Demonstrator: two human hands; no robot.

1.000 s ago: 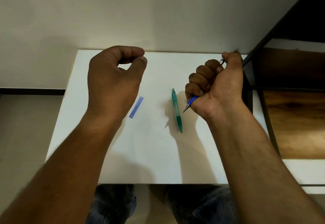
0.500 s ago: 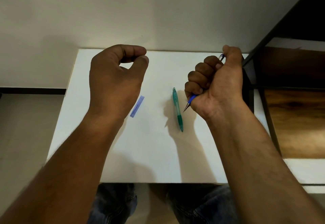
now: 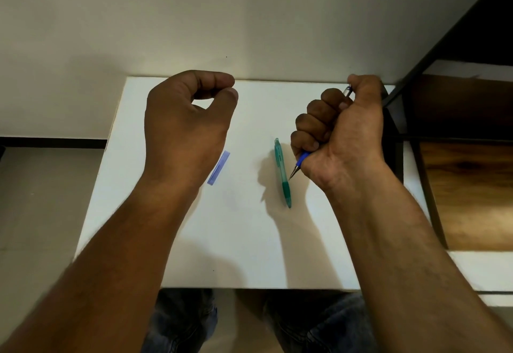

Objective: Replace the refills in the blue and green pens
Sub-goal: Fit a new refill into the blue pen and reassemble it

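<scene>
My right hand is closed in a fist round the blue pen. The fingers are curled tight against the palm and pressed side by side. The thumb stands up along the pen's upper end, which pokes out just beside its tip. The pen's pointed metal tip comes out below my little finger and slants down toward me, clear of the white table. My left hand hangs above the table with its fingers curled. The forefinger bends over to meet the thumb tip, so the two make a ring with only a sliver between them; I cannot tell whether they pinch anything. The green pen lies flat on the table just to the left of my right fingers, apart from them, with its darker grip end nearer me. A translucent blue plastic piece lies on the table just below my left thumb, beside the heel of that hand. Compared with a second ago very little differs. Both hands keep the same grip and nearly the same place, my right thumb tip has edged slightly closer over the pen's upper end, and the green pen and the blue piece lie where they were.
</scene>
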